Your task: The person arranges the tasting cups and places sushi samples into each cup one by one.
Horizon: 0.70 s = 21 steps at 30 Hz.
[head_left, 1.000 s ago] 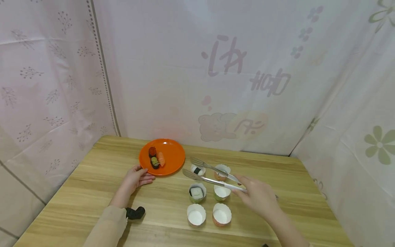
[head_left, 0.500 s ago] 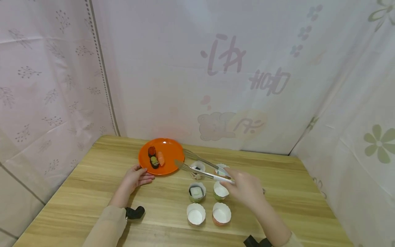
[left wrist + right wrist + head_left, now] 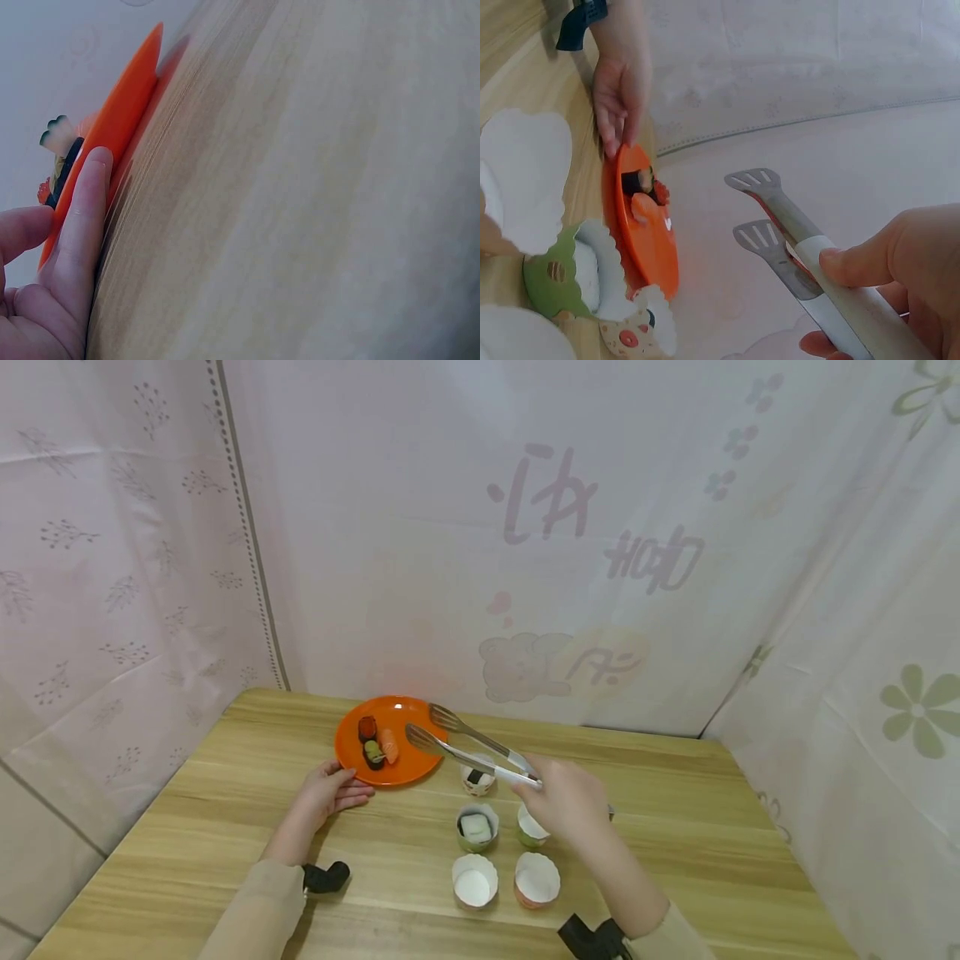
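Note:
My left hand (image 3: pixel 324 797) pinches the near-left rim of an orange plate (image 3: pixel 408 714), thumb on top and fingers underneath. On the plate's left half sit a red-topped sushi roll (image 3: pixel 367 728), a green-topped roll (image 3: pixel 373 754) and an orange-topped nigiri (image 3: pixel 388 746). In my right hand (image 3: pixel 570 797) I grip metal tongs (image 3: pixel 847 300) with white handles. Their slotted tips stand apart with nothing between them, above the plate's right side in the head view. Beneath the tongs is a paper cup (image 3: pixel 477 787) with a white piece banded in black.
Nearer me, a green cup (image 3: pixel 477 839) contains a white piece. Two empty cups, one at the left (image 3: pixel 475 897) and one at the right (image 3: pixel 537 893), stand in front. Another green cup (image 3: pixel 531 837) is partly behind my right hand. A patterned curtain (image 3: pixel 420 568) rises behind the table.
My right hand has carried the tongs leftward, from over the cups to over the plate's right side. The left hand and the sushi on the plate have stayed put.

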Each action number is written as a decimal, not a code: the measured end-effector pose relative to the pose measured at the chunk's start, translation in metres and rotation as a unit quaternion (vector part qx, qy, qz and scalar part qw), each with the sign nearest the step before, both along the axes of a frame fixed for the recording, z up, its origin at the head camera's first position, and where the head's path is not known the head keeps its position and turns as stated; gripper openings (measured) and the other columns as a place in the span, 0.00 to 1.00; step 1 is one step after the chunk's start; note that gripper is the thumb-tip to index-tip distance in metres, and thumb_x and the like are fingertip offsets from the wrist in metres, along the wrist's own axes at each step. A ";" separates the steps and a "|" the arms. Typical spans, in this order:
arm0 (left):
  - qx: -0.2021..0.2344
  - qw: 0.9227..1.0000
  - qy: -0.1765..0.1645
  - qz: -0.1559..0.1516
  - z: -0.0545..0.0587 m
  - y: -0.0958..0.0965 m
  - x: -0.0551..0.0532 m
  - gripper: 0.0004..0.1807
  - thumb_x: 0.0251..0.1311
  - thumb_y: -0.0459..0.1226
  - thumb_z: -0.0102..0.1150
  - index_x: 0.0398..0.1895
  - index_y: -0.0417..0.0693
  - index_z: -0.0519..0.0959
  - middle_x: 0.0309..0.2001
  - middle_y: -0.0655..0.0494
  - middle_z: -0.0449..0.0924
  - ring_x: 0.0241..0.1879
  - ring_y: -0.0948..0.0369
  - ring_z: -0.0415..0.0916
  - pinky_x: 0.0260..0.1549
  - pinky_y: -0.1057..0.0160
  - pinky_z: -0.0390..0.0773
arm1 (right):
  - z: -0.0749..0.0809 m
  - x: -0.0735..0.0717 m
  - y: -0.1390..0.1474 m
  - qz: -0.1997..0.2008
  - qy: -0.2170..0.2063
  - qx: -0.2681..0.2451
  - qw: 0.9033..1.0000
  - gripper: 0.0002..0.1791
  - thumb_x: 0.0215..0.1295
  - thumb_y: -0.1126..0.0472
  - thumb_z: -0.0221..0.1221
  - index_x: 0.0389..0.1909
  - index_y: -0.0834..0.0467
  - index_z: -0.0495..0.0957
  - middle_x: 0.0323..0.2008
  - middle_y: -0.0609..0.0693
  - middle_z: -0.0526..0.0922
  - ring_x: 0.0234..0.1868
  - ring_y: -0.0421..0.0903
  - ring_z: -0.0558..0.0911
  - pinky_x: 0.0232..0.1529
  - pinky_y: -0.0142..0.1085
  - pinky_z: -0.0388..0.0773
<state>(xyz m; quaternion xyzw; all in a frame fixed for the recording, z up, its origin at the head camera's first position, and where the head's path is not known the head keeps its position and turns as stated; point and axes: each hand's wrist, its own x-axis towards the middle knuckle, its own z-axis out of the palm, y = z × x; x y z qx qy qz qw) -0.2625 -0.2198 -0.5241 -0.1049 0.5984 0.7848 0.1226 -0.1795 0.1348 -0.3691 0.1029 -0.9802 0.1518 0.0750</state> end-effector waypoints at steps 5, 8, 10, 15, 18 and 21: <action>0.002 1.000 0.002 -0.002 0.000 -0.001 0.000 0.26 0.74 0.32 0.41 0.70 0.32 0.51 0.35 0.39 0.82 0.35 0.50 0.84 0.38 0.54 0.83 | 0.001 -0.005 -0.010 -0.005 0.004 -0.008 1.000 0.26 0.59 0.47 0.65 0.57 0.53 0.78 0.40 0.49 0.85 0.33 0.48 0.82 0.18 0.37 0.71; 0.004 1.000 -0.001 -0.001 -0.001 -0.001 0.000 0.26 0.74 0.32 0.41 0.70 0.32 0.51 0.35 0.39 0.82 0.35 0.50 0.84 0.38 0.54 0.83 | 0.003 -0.005 -0.015 -0.006 0.006 -0.007 1.000 0.26 0.59 0.46 0.65 0.57 0.53 0.79 0.40 0.50 0.85 0.33 0.48 0.82 0.18 0.38 0.71; 0.004 1.000 -0.004 -0.001 -0.001 -0.001 0.000 0.26 0.74 0.32 0.41 0.70 0.33 0.51 0.35 0.39 0.82 0.35 0.51 0.84 0.38 0.55 0.83 | 0.004 -0.006 -0.018 -0.006 0.006 -0.005 1.000 0.27 0.59 0.45 0.64 0.57 0.53 0.78 0.41 0.50 0.84 0.35 0.50 0.82 0.19 0.39 0.72; 0.005 1.000 0.000 -0.005 -0.002 -0.001 0.000 0.27 0.74 0.31 0.41 0.71 0.33 0.50 0.35 0.39 0.82 0.35 0.51 0.84 0.38 0.55 0.83 | 0.003 -0.008 -0.027 -0.007 -0.006 -0.010 1.000 0.27 0.59 0.46 0.65 0.57 0.54 0.78 0.41 0.51 0.84 0.33 0.49 0.81 0.18 0.39 0.71; 0.006 1.000 0.001 -0.003 -0.002 -0.001 -0.001 0.26 0.74 0.31 0.41 0.71 0.33 0.50 0.34 0.40 0.82 0.34 0.51 0.84 0.38 0.55 0.83 | 0.000 -0.009 -0.031 -0.011 -0.016 -0.012 1.000 0.26 0.59 0.47 0.65 0.56 0.54 0.79 0.39 0.50 0.84 0.29 0.47 0.79 0.16 0.36 0.68; 0.005 1.000 0.000 0.000 -0.003 -0.001 -0.001 0.26 0.74 0.31 0.41 0.70 0.33 0.50 0.34 0.40 0.82 0.34 0.51 0.84 0.38 0.55 0.83 | -0.003 -0.011 -0.036 -0.015 -0.024 -0.012 1.000 0.25 0.59 0.46 0.64 0.56 0.53 0.79 0.37 0.49 0.84 0.28 0.46 0.78 0.16 0.36 0.67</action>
